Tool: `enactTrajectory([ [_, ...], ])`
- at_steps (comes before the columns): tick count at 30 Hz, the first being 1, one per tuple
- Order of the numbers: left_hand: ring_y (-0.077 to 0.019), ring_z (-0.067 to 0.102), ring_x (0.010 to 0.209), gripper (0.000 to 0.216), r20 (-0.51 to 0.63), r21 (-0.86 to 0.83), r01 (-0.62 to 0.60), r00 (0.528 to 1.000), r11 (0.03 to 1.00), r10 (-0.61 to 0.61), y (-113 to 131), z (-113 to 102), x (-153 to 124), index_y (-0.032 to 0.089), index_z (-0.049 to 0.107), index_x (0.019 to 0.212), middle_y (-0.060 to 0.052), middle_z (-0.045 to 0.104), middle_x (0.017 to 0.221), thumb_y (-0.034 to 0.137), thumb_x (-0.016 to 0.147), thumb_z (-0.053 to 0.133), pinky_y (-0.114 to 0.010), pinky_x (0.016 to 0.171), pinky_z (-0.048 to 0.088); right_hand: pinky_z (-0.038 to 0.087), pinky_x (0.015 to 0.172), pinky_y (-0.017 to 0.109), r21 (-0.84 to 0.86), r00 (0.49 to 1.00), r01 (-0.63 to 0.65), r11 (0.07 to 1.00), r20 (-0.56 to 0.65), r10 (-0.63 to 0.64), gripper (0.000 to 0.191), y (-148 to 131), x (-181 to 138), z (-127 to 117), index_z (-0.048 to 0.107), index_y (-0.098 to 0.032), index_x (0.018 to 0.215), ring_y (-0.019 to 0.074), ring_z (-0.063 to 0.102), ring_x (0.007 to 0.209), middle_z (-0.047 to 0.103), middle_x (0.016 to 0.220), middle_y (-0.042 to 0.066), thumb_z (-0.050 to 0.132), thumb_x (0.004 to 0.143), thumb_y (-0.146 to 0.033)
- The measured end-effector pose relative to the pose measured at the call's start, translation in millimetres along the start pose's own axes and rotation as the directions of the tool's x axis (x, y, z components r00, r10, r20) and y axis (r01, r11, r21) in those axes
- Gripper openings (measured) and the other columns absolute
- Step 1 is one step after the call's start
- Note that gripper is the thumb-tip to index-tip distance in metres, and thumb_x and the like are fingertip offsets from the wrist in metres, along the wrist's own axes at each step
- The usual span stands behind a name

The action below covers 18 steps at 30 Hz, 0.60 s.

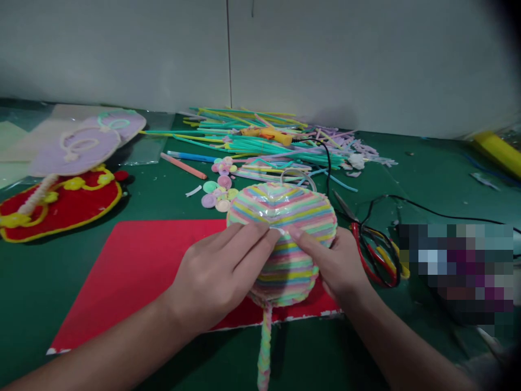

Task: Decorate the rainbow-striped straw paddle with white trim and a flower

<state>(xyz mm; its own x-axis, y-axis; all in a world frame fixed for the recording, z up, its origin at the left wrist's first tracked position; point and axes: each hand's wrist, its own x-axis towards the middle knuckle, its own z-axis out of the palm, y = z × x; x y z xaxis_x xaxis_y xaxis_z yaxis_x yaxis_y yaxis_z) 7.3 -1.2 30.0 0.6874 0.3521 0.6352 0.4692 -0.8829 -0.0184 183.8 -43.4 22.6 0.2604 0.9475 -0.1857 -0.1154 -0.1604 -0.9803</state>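
Note:
A round hand fan [285,266], covered in pastel-striped pipe cleaners, is tilted up before me, its twisted handle [264,347] pointing down. My right hand [340,260] grips the fan's right edge, thumb on the striped face and the other fingers mostly behind it. My left hand [222,271] lies across the left of the face, fingers closed together at the middle. At its fingertips shows a small white strip [278,231], partly covered. Something clear and shiny covers part of the stripes above. Pastel coiled flowers [222,193] lie just beyond the fan.
Beneath is a red sheet [142,260] on the green table [32,304]. Behind lie loose pipe cleaners [268,152] and an orange glue gun [268,134]. Red-handled scissors [358,244] and a black cord sit right, near a blurred patch. Purple fans [85,146] and a red piece [81,209] occupy the left.

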Motion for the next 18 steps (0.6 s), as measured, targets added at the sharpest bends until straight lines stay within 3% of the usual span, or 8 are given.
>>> enactTrajectory([
  [6,-0.0201,0.064,0.096,0.029,-0.019,-0.033,0.107,0.994,0.994,-0.107,3.3,-4.8,-4.0,0.016,0.056,0.113,-0.008,0.068,0.105,0.011,0.086,0.050,-0.031,0.082,0.055,0.061,0.065,0.035,-0.098,0.983,0.141,0.985,-0.107,-0.152,0.018,-5.6,-7.1,7.7,0.074,-0.022,0.084,0.0262,0.071,0.078,0.074,0.086,0.004,0.072,0.067,-0.029],
  [14,-0.0202,0.063,0.100,0.029,-0.030,0.025,-0.046,0.998,0.999,0.046,-3.7,0.2,-7.8,0.012,0.055,0.113,-0.010,0.067,0.107,0.008,0.088,0.040,-0.030,0.085,0.052,0.061,0.067,0.033,-0.183,0.972,0.207,0.961,-0.077,-0.224,0.013,-4.1,-9.3,9.3,0.074,-0.023,0.082,0.0242,0.071,0.078,0.074,0.085,0.001,0.070,0.069,-0.025],
  [18,-0.0194,0.061,0.093,0.023,0.075,-0.029,0.097,0.993,0.995,-0.094,1.1,1.5,-1.1,0.013,0.055,0.108,-0.010,0.064,0.101,0.012,0.089,0.041,-0.029,0.077,0.052,0.059,0.073,0.034,-0.196,0.978,0.191,0.962,-0.044,-0.203,0.015,-4.6,-10.4,10.3,0.073,-0.023,0.087,0.0249,0.069,0.085,0.074,0.088,0.002,0.067,0.073,-0.026],
])
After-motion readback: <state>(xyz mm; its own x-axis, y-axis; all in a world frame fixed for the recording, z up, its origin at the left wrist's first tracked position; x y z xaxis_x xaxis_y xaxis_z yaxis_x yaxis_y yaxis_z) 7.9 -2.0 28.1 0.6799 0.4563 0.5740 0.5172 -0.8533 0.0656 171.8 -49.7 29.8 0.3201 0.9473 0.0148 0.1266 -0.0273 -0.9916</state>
